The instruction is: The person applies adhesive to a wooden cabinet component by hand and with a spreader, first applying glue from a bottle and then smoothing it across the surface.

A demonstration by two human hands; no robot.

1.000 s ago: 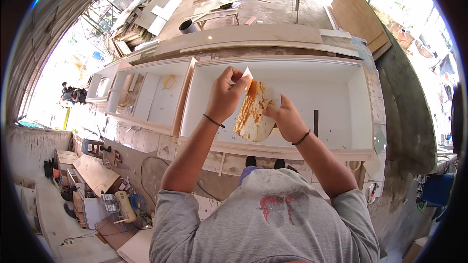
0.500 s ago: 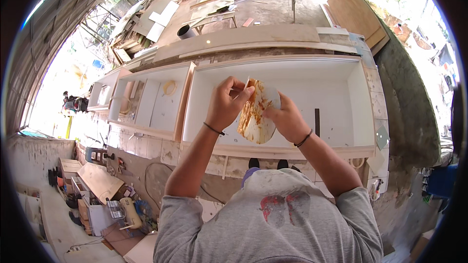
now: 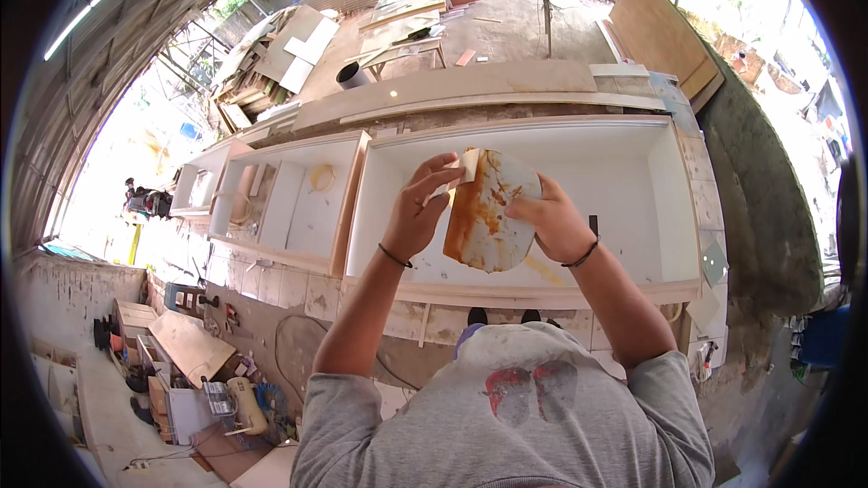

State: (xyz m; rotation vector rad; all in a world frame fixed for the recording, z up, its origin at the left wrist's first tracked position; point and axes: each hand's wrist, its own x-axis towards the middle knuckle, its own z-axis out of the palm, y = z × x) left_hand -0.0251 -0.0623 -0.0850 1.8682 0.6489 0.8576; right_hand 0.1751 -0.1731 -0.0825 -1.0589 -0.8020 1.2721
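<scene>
My right hand [image 3: 553, 219] grips the right edge of a thin white sheet [image 3: 511, 239] with a rounded outline, its thumb on the near face. Brown and orange stains smear the sheet, heaviest along its left side. At the sheet's upper left edge, my left hand [image 3: 423, 203] has its fingertips on a small cream-coloured rectangular piece [image 3: 470, 165]. Whether that piece touches the sheet or is just in front of it is hard to tell. Both hands are above a long white-lined cabinet box [image 3: 624, 181] with a pale wooden rim.
Smaller open cabinet boxes [image 3: 294, 190] stand to the left, one with a yellowish roll [image 3: 322, 178] inside. Long boards [image 3: 434, 86] lie beyond. A large wood panel [image 3: 665, 36] leans at the far right. Tools and a beige tank [image 3: 246, 402] crowd the lower left.
The sheet has turned to face me more fully, and its stained left side shows wider. My left fingers have opened out somewhat, and the cream piece has come into view.
</scene>
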